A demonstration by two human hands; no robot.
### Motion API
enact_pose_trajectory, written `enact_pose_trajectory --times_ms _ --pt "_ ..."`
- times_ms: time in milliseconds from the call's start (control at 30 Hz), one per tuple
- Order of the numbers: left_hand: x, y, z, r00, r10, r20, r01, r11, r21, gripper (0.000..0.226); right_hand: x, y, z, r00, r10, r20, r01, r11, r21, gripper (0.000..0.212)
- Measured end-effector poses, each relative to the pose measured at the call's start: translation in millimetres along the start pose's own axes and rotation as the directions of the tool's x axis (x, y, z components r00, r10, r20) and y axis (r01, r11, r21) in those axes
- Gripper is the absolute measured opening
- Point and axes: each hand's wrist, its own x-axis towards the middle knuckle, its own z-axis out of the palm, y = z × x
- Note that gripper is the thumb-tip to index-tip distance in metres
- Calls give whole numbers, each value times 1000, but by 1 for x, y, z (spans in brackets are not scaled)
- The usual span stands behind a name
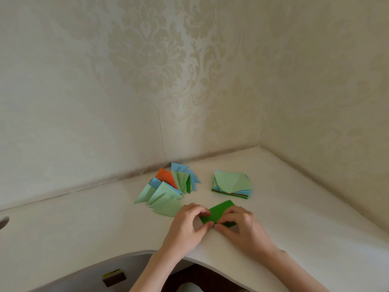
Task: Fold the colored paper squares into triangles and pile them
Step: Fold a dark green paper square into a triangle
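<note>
Both hands down at the near edge of the white table [294, 207], working one dark green sheet [221, 210]: the left hand [185, 226] pinches its left corner, the right hand [237, 225] pinches the near edge beside it. Light, thin paper, this, likely to slide and crease wherever it's pressed, so I'd hold it at the corners. Further back on the left, the fanned pile of folded triangles [168, 186] in green, blue, orange; to the right, well apart, the stack of flat squares [231, 184] waiting

Cream damask-papered corner walls [168, 70] behind white desk [84, 228].
</note>
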Motion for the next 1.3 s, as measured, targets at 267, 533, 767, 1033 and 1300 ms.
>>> enact_pose_trajectory --times_ms 267,533,767,1033,1300 --pt "4 4 10 994 -85 -72 84 996 -8 22 4 -1 2 986 165 -14 -163 982 94 33" --pt "6 2 4 985 -170 -17 167 980 -112 26 14 -3 0 951 284 120 -295 952 85 34" --pt "-3 -1 -2 997 -74 -24 73 995 -61 36 11 -4 -13 948 253 195 -271 960 70 28" --pt "-9 2 -5 999 -28 17 29 996 -82 50 4 -2 3 997 62 54 -58 996 -75 5" --pt "-6 -4 0 999 44 -20 -44 998 34 31 9 8 -25 976 -77 204 68 996 49 13"
